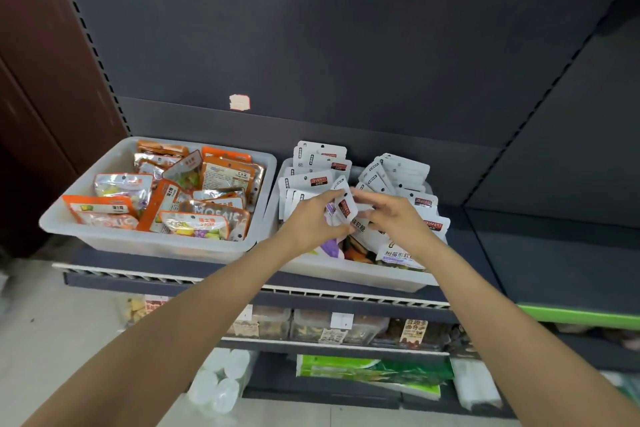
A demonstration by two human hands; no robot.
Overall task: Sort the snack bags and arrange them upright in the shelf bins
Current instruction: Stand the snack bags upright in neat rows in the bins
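while over the right bin (346,274), left hand (313,218) pinching a white snack bag (346,206). right hand (391,217) beside it, fingers curled; grip unclear. orange bags (166,198) loose in left bin (145,243).

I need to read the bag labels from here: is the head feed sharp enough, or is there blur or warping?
Head view: right hand motion-blurred, left hand sharper; white bags readable at the centre; shelf edge bows from wide-angle distortion; lower shelves soft.
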